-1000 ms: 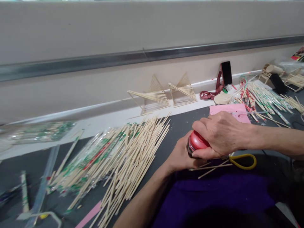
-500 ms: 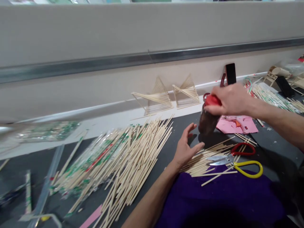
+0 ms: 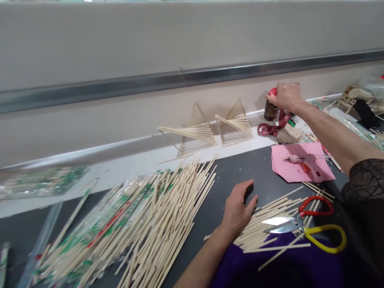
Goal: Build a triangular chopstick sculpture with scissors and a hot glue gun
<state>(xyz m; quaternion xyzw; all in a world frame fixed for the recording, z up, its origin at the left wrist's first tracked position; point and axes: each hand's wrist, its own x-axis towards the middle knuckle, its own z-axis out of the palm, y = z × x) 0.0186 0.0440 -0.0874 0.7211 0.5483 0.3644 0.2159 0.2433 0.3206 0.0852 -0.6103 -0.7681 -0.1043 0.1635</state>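
My right hand (image 3: 288, 95) is wrapped round the red cap of a dark brown bottle (image 3: 271, 111), out by the wall beside a dark red strap (image 3: 271, 129). With fingers apart and nothing in them, my left hand (image 3: 238, 208) rests over the dark table, at the left end of a small pile of cut wooden sticks (image 3: 270, 220). Scissors (image 3: 295, 223) with one red and one yellow handle lie across that pile, blades pointing left. A purple cloth (image 3: 288, 266) lies under the near sticks.
Two string-like stick models (image 3: 195, 135) stand along the white ledge. A large heap of long wooden sticks (image 3: 171, 216) and plastic stick packets (image 3: 99, 224) covers the left. A glue gun (image 3: 304, 162) lies on pink sheets (image 3: 282, 172). A wooden model (image 3: 349, 98) sits far right.
My right hand has carried the bottle away from me, from over the table to the wall-side ledge. My left hand stays open near the cut sticks. The phone seen by the wall is now hidden.
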